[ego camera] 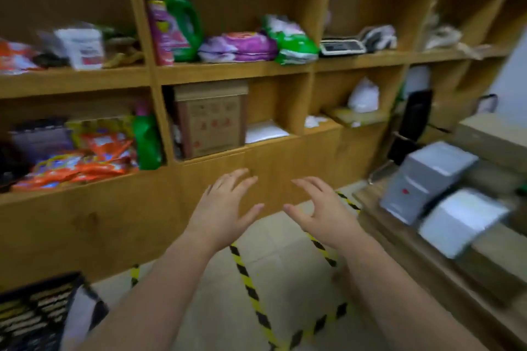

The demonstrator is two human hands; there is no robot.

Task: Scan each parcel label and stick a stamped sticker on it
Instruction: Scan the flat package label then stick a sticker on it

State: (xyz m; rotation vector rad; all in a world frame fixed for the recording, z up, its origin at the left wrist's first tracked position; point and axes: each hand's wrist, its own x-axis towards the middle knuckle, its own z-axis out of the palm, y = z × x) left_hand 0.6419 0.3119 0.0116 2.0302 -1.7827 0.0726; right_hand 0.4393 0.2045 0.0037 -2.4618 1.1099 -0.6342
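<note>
My left hand and my right hand are raised side by side in front of a wooden shelf unit, fingers spread and holding nothing. A brown cardboard box stands in the shelf compartment just above my hands. Grey wrapped parcels and a white parcel lie on a counter to the right. No scanner or sticker is visible. The picture is blurred.
The shelves hold coloured bags, orange packets, a white envelope and a small device. A black crate sits at the lower left. Yellow-black tape marks the floor. A black chair stands by the counter.
</note>
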